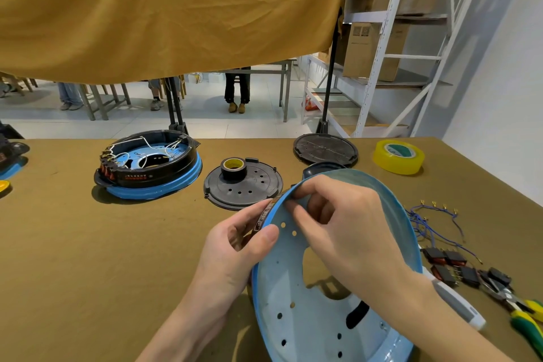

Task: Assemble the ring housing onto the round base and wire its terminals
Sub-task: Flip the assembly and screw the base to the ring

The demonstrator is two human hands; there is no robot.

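Round base (296, 303) (blue, perforated disc w/ central cutout) is held tilted up off the bench (88, 258), near edge low at frame bottom, far rim raised. Left hand (244, 247) is curled round the base's left rim: thumb laid on the inner face beside two small holes, fingers wrapped behind. A dark labelled band, apparently the ring housing (264, 214), is seen edge-on at that rim under the left fingers; how far it is seated cannot be told. Right hand (338, 214) is reached over the upper rim, fingers bent and pinching at the rim edge close to the band; exactly what is pinched is hidden by the fingers. On the bench, far left: a completed unit (150, 167), black ring on blue base w/ white wires and red terminals inside. Centre: black perforated cover (244, 185) w/ a roll of black tape (233, 169) standing on it. Behind: a second black disc (326, 150); to its right a roll of yellow tape (399, 156). Right of the base: blue wires w/ lugs (432, 217), several black switches (449, 264), pliers w/ green-yellow grips (517, 306), and a white tool (458, 303) partly hidden by the right forearm.
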